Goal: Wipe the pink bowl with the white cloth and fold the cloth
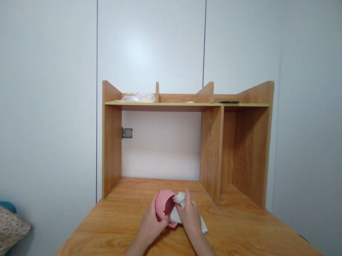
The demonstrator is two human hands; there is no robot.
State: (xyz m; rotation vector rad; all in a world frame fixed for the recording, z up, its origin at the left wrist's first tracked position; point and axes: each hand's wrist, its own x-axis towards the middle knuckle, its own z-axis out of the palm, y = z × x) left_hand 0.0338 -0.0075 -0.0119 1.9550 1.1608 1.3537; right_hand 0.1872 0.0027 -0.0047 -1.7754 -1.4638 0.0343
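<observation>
Where crumpled, cloth (175,216) against pink vessel (161,202).

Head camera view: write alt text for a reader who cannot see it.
A person's left hand holds a pink container while the right hand holds a white cloth at its opening, over a wooden desk with a shelf unit.

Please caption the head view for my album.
Left hand holds a pink container; right hand, a white cloth at its opening.
</observation>
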